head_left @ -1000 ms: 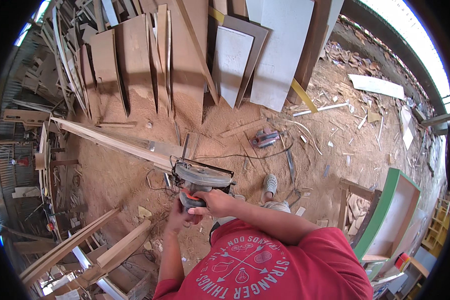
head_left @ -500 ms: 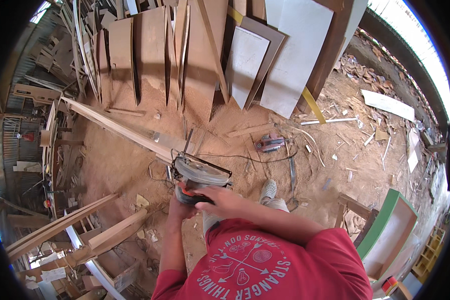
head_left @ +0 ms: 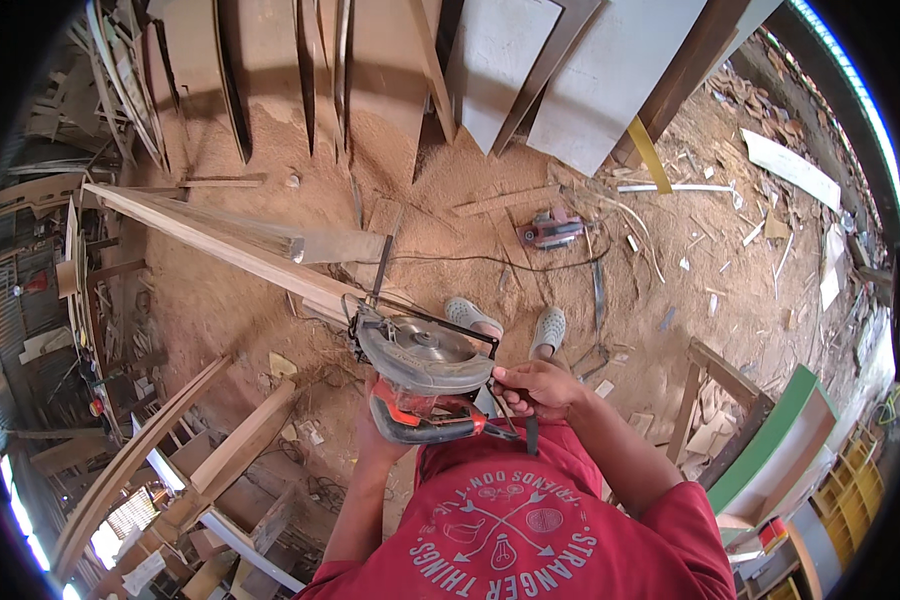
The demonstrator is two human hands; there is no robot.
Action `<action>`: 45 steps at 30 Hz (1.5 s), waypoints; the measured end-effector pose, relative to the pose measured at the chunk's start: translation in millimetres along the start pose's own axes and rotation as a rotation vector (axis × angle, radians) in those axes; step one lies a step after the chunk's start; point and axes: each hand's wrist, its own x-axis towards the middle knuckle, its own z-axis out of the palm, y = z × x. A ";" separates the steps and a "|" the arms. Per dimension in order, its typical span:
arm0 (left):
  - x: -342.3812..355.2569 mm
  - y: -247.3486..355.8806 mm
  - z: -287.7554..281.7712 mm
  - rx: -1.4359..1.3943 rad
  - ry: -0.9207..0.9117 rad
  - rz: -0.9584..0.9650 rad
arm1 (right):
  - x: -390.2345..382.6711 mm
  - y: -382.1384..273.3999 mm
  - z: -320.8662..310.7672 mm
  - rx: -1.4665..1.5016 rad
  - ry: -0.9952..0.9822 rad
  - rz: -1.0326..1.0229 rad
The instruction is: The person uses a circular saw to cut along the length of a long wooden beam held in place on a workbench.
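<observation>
A circular saw (head_left: 420,365) with a grey guard, a round metal blade and an orange-and-black handle is tipped on its side in front of my waist. My left hand (head_left: 378,425) is closed around its handle, its fingers mostly hidden underneath. My right hand (head_left: 538,388) is curled, thumb and fingertips pinched at the right end of the saw's guard and base. The saw's left end sits at the near end of a long wooden beam (head_left: 230,245), which slants away to the far left.
Wood panels (head_left: 380,90) lean along the far side. A red power tool (head_left: 550,229) with a black cord lies on the sawdust-covered floor (head_left: 410,215) beyond my feet. Timber lengths (head_left: 245,435) stand at the near left. A green-edged frame (head_left: 775,440) is at the right.
The saw has turned so its blade shows more clearly. My right hand has left the handle and moved right to the saw's end. My view has shifted, and both feet now show.
</observation>
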 end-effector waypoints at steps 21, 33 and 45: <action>-6.7 -24.9 2.0 -0.272 0.010 -0.007 | -5.1 6.9 11.4 -0.440 0.278 -0.192; -4.0 -30.4 -6.0 -0.056 -0.046 0.118 | 38.4 43.5 7.1 -1.304 0.635 -0.947; -19.2 -55.8 -12.3 -0.449 -0.143 -0.206 | 41.4 44.2 4.7 -1.289 0.631 -0.970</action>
